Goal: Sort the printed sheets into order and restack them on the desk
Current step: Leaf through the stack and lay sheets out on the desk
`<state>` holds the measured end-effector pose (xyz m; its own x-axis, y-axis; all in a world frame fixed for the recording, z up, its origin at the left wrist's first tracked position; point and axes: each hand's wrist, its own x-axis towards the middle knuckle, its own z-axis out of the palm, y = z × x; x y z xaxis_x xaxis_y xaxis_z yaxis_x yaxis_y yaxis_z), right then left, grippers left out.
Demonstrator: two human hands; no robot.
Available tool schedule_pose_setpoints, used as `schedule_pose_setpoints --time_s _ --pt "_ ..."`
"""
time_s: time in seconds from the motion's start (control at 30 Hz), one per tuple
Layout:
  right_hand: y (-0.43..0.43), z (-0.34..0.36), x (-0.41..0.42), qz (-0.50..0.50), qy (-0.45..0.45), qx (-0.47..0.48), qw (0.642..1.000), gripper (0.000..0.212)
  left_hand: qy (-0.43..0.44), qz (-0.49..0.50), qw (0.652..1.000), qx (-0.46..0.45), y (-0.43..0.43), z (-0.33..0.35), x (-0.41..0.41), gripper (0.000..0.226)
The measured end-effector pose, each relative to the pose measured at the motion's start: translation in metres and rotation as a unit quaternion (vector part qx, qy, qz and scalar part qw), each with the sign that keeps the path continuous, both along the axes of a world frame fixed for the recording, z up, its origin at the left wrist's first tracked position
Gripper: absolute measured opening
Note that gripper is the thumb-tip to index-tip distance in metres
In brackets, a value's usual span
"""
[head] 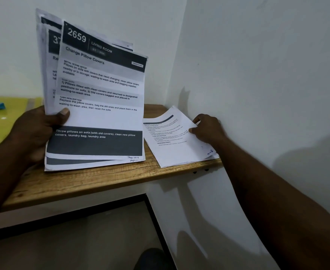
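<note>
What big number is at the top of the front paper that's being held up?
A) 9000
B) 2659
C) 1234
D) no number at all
B: the front paper, gripped by the left hand, shows 2659 in white on its dark top band.
</note>
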<state>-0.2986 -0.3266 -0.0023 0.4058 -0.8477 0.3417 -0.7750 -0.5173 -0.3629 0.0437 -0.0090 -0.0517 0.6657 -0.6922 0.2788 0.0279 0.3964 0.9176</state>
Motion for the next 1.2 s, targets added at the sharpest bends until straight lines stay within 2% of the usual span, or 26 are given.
schedule_pose_setpoints --time_s 0.17,0.27,0.33,0.4,0.43,0.53,0.67,0.83,1.2 --pt "-0.001 -0.002 -0.002 -0.01 0.005 0.006 1.0 0.039 0.0 -0.004 1.0 0.005 -0.003 -0.001 0.003 0.053" --pt "0.003 0.003 -0.005 -0.021 0.023 -0.014 0.999 0.053 -0.004 -0.008 1.0 0.003 -0.007 -0.004 0.01 0.049" --pt "0.01 0.009 -0.007 -0.02 0.026 -0.058 0.998 0.06 -0.03 -0.003 0.999 0.011 -0.007 -0.008 0.02 0.058" --pt "0.021 0.016 -0.009 -0.017 0.024 -0.11 0.994 0.058 -0.072 -0.001 0.997 0.038 -0.006 -0.014 0.034 0.074" --pt "0.027 0.019 -0.009 -0.01 0.018 -0.123 0.992 0.055 -0.076 0.0 0.996 0.042 -0.007 -0.017 0.042 0.075" --pt "0.048 0.024 -0.011 0.064 -0.002 -0.075 0.995 0.053 -0.067 0.007 0.997 0.036 -0.013 -0.027 0.062 0.067" --pt "0.076 0.016 -0.011 0.162 0.056 0.008 0.985 0.055 -0.058 0.013 0.997 0.039 -0.018 -0.033 0.07 0.062" --pt "0.094 0.001 -0.002 0.169 0.105 0.019 0.98 0.07 -0.054 0.025 0.997 0.045 -0.02 -0.034 0.077 0.059" --pt "0.103 -0.005 0.002 0.148 0.141 0.036 0.978 0.063 -0.059 0.016 0.997 0.049 -0.015 -0.027 0.058 0.064"
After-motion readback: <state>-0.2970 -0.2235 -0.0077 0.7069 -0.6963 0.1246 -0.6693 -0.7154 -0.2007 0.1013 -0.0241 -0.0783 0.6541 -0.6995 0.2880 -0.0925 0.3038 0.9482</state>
